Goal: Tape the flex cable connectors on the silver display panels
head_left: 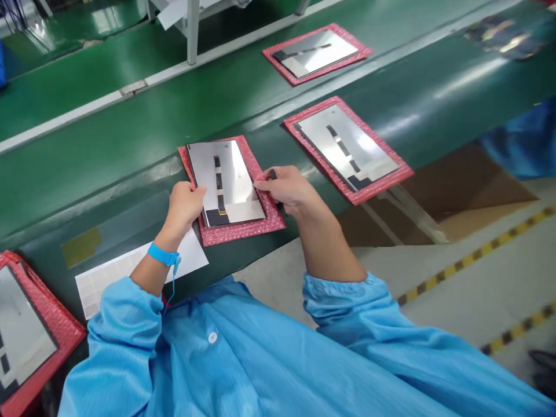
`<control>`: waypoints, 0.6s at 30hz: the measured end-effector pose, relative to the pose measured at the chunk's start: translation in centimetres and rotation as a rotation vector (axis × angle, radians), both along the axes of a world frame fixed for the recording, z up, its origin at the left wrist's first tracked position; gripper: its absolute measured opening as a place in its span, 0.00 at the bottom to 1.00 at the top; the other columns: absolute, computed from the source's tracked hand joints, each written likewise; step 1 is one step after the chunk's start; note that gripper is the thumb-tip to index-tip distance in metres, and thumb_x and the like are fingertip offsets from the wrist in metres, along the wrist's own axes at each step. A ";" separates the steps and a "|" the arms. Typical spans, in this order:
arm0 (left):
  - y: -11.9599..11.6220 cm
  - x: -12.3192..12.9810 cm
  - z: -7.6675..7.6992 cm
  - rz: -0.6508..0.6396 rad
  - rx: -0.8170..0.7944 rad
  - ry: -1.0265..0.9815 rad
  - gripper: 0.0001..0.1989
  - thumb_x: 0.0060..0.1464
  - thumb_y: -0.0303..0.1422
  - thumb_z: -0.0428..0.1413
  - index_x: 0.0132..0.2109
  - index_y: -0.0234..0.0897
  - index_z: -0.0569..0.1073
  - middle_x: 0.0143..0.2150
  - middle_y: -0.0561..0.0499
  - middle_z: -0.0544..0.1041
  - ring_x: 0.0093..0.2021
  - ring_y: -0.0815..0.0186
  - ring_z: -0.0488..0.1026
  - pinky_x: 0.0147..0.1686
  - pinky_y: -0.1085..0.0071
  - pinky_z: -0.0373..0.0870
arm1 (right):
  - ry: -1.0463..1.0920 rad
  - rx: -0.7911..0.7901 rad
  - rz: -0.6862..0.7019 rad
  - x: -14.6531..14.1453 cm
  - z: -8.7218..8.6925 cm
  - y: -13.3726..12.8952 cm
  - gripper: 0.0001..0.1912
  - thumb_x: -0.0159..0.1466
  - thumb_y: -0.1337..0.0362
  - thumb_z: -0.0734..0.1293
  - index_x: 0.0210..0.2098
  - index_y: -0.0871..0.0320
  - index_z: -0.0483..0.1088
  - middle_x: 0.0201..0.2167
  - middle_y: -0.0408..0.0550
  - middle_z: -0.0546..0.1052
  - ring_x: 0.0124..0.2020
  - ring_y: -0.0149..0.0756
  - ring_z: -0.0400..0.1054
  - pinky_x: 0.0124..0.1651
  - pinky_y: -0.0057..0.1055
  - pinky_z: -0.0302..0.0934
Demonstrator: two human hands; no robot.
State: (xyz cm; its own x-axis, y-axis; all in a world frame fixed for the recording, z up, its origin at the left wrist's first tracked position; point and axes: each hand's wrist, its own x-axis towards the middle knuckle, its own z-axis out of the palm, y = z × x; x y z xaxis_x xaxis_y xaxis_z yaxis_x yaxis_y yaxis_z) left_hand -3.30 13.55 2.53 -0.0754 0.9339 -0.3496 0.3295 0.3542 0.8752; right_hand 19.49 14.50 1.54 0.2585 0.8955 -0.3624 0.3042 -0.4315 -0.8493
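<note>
Glossy metal panel (226, 179), bubbly red wrap (243, 230)

Green conveyor belt (130, 150), running diagonally across the view. Silver panel (226, 180) with a dark flex strip (219, 184), lying on a red bubble-wrap mat (254, 229). Left hand (185, 202) gripping the panel's left edge; blue wrist strap (163, 253) below it. Right hand (284, 188) at the panel's right edge, pinching a small dark item (272, 174), possibly a pen or tool tip. White gridded sheet (130, 272) just beside the mat. Second panel on mat (347, 147) to the right; third (315, 52) farther off; fourth (21, 336) at lower left. Blue smock sleeves (347, 301).
</note>
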 end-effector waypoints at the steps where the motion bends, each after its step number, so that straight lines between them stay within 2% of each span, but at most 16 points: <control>1: -0.4 -0.7 0.5 0.001 0.013 0.092 0.09 0.62 0.30 0.62 0.32 0.38 0.73 0.35 0.46 0.80 0.51 0.49 0.80 0.57 0.55 0.72 | -0.042 0.022 -0.007 0.0 -0.2 0.1 0.10 0.59 0.75 0.73 0.28 0.58 0.70 0.23 0.40 0.71 0.26 0.31 0.63 0.31 0.30 0.55; 4: -3.1 -2.5 2.5 -0.007 0.082 0.334 0.07 0.63 0.26 0.59 0.35 0.38 0.73 0.41 0.41 0.81 0.57 0.43 0.77 0.62 0.47 0.66 | -0.181 0.164 -0.079 -0.3 0.1 -0.5 0.11 0.55 0.75 0.75 0.27 0.56 0.71 0.27 0.43 0.73 0.31 0.34 0.64 0.35 0.32 0.57; 6: -5.7 -3.0 3.8 -0.043 0.118 0.397 0.07 0.67 0.28 0.56 0.38 0.38 0.76 0.46 0.40 0.82 0.57 0.45 0.77 0.62 0.48 0.67 | -0.181 0.287 -0.116 -1.8 1.1 -1.7 0.11 0.59 0.70 0.76 0.27 0.54 0.71 0.26 0.43 0.71 0.30 0.34 0.63 0.34 0.33 0.56; 8: -8.6 -2.8 4.6 -0.130 0.131 0.378 0.08 0.69 0.30 0.55 0.42 0.39 0.80 0.48 0.44 0.84 0.53 0.52 0.80 0.59 0.57 0.71 | 0.052 0.396 -0.077 -4.5 2.3 -3.6 0.15 0.67 0.59 0.74 0.28 0.52 0.68 0.25 0.41 0.67 0.24 0.31 0.58 0.27 0.31 0.52; 10: -11.2 -2.3 4.8 -0.242 0.141 0.291 0.08 0.69 0.32 0.57 0.43 0.42 0.82 0.46 0.49 0.86 0.47 0.60 0.82 0.50 0.66 0.74 | 0.512 0.462 0.017 -7.9 3.6 -6.1 0.23 0.69 0.50 0.75 0.28 0.52 0.63 0.24 0.38 0.63 0.19 0.28 0.49 0.21 0.30 0.45; 12: -13.4 -2.0 4.7 -0.270 0.168 0.183 0.08 0.70 0.33 0.58 0.42 0.42 0.82 0.41 0.52 0.86 0.40 0.63 0.81 0.42 0.68 0.73 | 0.793 0.458 0.093 -11.3 4.4 -8.3 0.26 0.69 0.46 0.75 0.29 0.52 0.61 0.24 0.37 0.62 0.17 0.26 0.48 0.19 0.29 0.47; 14: -15.1 -2.2 4.5 -0.191 0.209 0.113 0.11 0.71 0.34 0.58 0.40 0.41 0.82 0.36 0.52 0.85 0.36 0.64 0.80 0.38 0.68 0.72 | 0.892 0.439 0.124 -13.7 4.6 -9.9 0.25 0.70 0.45 0.75 0.30 0.52 0.63 0.26 0.38 0.65 0.17 0.26 0.53 0.20 0.29 0.53; 16: -16.3 -3.0 4.4 -0.089 0.232 0.098 0.12 0.71 0.35 0.58 0.39 0.41 0.83 0.35 0.52 0.85 0.34 0.64 0.79 0.37 0.67 0.72 | 0.878 0.441 0.177 -14.8 4.3 -10.6 0.22 0.70 0.44 0.75 0.32 0.52 0.69 0.30 0.41 0.71 0.22 0.30 0.64 0.25 0.31 0.62; 18: -17.2 -4.1 4.5 -0.041 0.254 0.118 0.12 0.71 0.35 0.58 0.39 0.41 0.83 0.34 0.52 0.84 0.33 0.65 0.79 0.37 0.68 0.72 | 0.772 0.450 0.333 -14.8 3.8 -10.6 0.20 0.71 0.44 0.74 0.33 0.52 0.75 0.34 0.45 0.77 0.31 0.34 0.73 0.34 0.33 0.71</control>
State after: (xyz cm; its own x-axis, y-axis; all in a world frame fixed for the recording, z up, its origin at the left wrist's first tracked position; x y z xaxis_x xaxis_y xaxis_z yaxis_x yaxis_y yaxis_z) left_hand -7.43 -3.62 7.06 -0.0617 0.9936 -0.0951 0.4438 0.1127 0.8890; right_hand 4.70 3.85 5.36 -0.2015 0.9770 0.0704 -0.3614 -0.0073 -0.9324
